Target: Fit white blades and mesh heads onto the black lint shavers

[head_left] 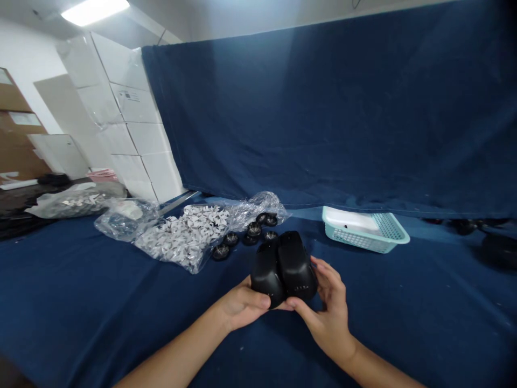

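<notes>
your forearms point(181, 342) converge, left grip point(245, 304) clasping the left black casing point(266, 272), right grip point(332, 310) the right black casing point(298, 265), side by side, long axes pointing away from you.

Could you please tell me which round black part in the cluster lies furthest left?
The round part beside the bag of white pieces, lowest in view; the others lie further right and back.

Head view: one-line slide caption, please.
Left grip and right grip hold two black pieces side by side before black discs, white parts and a teal basket.
</notes>
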`<state>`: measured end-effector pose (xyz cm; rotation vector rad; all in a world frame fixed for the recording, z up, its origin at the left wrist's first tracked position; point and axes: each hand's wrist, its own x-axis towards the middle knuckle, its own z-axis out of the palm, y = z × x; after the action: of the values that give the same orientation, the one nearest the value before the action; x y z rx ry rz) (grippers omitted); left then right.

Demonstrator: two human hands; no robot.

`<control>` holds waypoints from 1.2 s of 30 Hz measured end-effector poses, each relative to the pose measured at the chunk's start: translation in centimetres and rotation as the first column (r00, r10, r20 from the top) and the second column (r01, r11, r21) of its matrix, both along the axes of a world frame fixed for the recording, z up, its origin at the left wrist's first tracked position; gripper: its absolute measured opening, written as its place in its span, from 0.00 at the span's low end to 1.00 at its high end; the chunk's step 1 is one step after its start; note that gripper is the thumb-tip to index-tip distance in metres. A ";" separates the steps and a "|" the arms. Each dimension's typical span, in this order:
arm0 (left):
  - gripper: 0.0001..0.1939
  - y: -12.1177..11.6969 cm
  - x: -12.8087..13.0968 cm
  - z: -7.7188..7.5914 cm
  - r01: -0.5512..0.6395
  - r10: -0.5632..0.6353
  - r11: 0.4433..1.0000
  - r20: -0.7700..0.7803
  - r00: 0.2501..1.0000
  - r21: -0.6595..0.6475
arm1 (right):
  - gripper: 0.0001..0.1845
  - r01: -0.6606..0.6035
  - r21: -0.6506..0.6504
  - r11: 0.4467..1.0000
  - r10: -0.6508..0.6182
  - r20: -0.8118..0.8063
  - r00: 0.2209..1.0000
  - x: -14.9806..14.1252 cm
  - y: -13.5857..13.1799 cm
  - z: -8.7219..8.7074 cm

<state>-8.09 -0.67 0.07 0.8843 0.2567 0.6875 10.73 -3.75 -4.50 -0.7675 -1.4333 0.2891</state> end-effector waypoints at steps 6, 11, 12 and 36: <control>0.30 -0.1 0.2 0.4 0.011 -0.011 1.000 0.000 1.000 0.014 | 0.40 -0.001 -0.002 1.000 0.001 0.017 1.000 0.1 -0.1 -0.1; 0.30 -0.1 0.1 0.5 -0.001 0.001 1.000 0.005 1.000 0.018 | 0.38 0.001 0.018 1.000 -0.002 0.058 0.998 0.1 -0.3 0.3; 0.29 -0.1 0.1 0.5 -0.006 0.006 1.000 0.004 1.000 0.022 | 0.37 0.002 0.018 1.000 -0.003 0.063 0.998 0.1 -0.3 0.4; 0.22 0.2 0.1 -1.0 0.025 -0.010 0.991 0.110 0.994 -0.133 | 0.27 -0.069 -0.232 0.970 0.056 -0.061 0.997 0.4 0.6 0.2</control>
<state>-8.03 -0.50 -0.97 0.7170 0.1947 0.6918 11.10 -3.11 -4.31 -0.8992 -1.3887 0.5311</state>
